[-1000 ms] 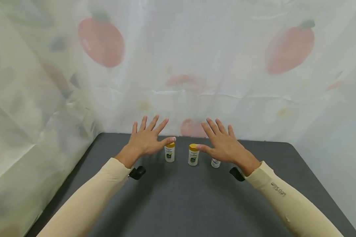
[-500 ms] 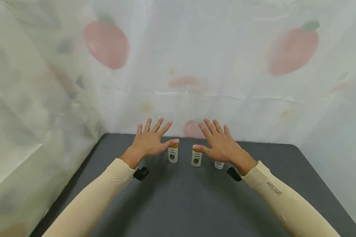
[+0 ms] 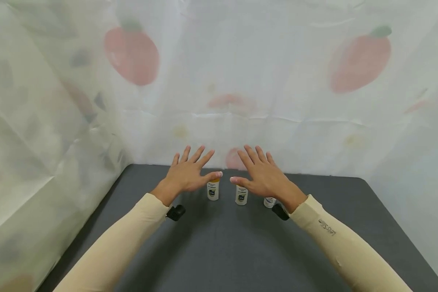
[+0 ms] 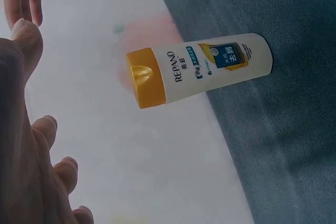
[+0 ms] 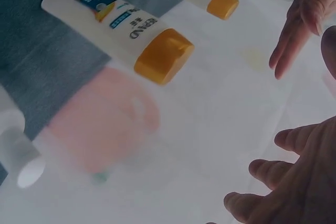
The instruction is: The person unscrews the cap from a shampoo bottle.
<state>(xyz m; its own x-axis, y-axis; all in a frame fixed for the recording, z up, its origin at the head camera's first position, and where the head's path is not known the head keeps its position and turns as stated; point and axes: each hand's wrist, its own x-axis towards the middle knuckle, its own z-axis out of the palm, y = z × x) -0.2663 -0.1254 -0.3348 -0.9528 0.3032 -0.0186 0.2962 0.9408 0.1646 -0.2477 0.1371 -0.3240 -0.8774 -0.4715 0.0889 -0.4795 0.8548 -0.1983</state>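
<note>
Both hands hover, fingers spread, over the far part of the table and hold nothing. My left hand (image 3: 185, 175) is nearest a white shampoo bottle (image 4: 189, 69) with a yellow flip cap; its thumb overlaps that cap in the head view. A matching shampoo bottle (image 5: 113, 22) stands to the right, its cap hidden in the head view behind the thumb of my right hand (image 3: 265, 178). Farther right is a white bottle (image 3: 269, 202) with a white cap, its upper part hidden by the right hand. In both wrist views the bottles stand apart from the fingers.
The dark grey table (image 3: 219, 251) runs back to a pale curtain (image 3: 219, 73) printed with fruit. Another curtain side (image 3: 47, 162) hangs along the left edge. A small black wrist camera (image 3: 176, 212) sits under the left wrist, another camera (image 3: 280, 211) under the right.
My right hand has moved left, toward the left hand, its thumb passing across the middle bottle's cap. The left hand has shifted slightly right. The bottles stay standing in place.
</note>
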